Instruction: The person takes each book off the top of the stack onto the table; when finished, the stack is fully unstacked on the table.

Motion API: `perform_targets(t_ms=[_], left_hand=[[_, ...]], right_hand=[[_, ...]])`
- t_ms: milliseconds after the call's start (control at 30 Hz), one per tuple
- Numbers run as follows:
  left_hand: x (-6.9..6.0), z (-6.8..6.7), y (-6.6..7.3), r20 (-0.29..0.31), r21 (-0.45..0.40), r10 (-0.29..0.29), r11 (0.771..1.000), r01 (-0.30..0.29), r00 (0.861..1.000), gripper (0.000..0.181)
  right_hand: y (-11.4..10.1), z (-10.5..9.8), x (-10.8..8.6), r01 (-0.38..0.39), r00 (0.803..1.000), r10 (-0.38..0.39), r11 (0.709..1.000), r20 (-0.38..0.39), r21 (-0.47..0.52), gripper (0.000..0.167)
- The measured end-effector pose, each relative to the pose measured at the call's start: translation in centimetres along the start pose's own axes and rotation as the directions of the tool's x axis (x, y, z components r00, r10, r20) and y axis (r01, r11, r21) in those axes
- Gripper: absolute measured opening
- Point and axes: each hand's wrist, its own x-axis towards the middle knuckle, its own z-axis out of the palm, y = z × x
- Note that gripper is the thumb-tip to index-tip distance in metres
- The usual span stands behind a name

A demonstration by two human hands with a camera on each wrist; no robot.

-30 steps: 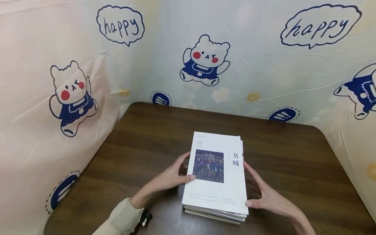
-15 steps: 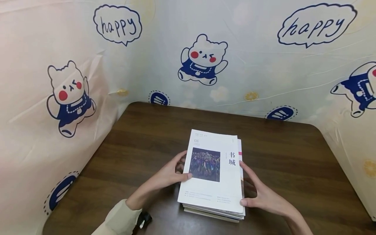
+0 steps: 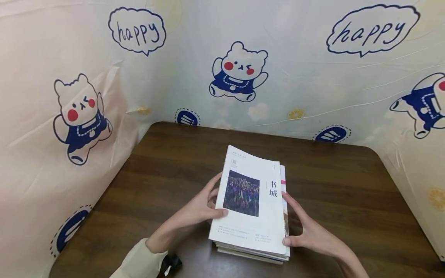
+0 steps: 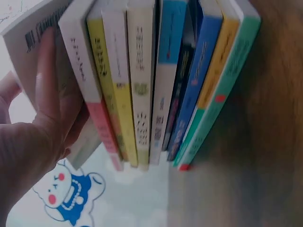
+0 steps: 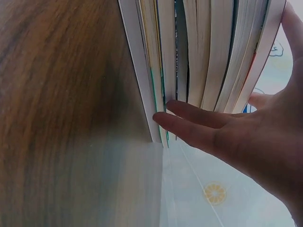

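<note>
A thick stack of books (image 4: 142,85) has a white book (image 3: 250,229) with a dark picture on top. My left hand (image 3: 198,208) grips that book's left edge, thumb on the cover; in the left wrist view the fingers of the left hand (image 4: 35,137) lie against its barcode side. This edge is tilted up, apart from the spines below. On the right, my right hand (image 3: 314,233) touches the stack, thumb near the top book's lower right corner. The right wrist view shows the right hand (image 5: 241,137) with straight fingers along the page edges (image 5: 220,56).
The brown wooden table (image 3: 174,154) extends around the stack. Behind and beside it hangs a pale curtain (image 3: 191,61) with bears and "happy" lettering. A dark object (image 3: 172,264) shows beside the left sleeve (image 3: 142,258).
The top book has shifted left and its left side has risen, exposing more of the pink-marked book beneath at the right. Both hands have moved slightly left.
</note>
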Motion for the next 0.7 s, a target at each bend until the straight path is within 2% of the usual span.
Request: perform_targets(t_ms=[100,200,400,700], left_hand=[[-0.1,0.2,-0.1,-0.004,-0.071,-0.008,0.997,0.008,1.0,0.1],[-0.1,0.0,-0.4,-0.005,-0.101,0.009,0.995,-0.009,1.0,0.099],[-0.2,-0.4,-0.9,0.018,-0.135,0.059,0.989,-0.056,0.998,0.099],[-0.7,-1.5,-0.6,0.013,-0.129,0.088,0.988,-0.085,0.996,0.098]], right_hand=[[0.0,0.1,0.0,-0.006,1.0,0.006,1.0,-0.001,0.015,0.106],[-0.1,0.0,0.1,-0.026,1.0,0.025,0.999,0.015,0.047,0.104],[-0.3,-0.1,0.0,-0.077,0.997,0.075,0.996,0.034,0.049,0.101],[-0.5,0.0,-0.1,-0.068,0.998,0.068,0.998,0.003,0.0,0.101]])
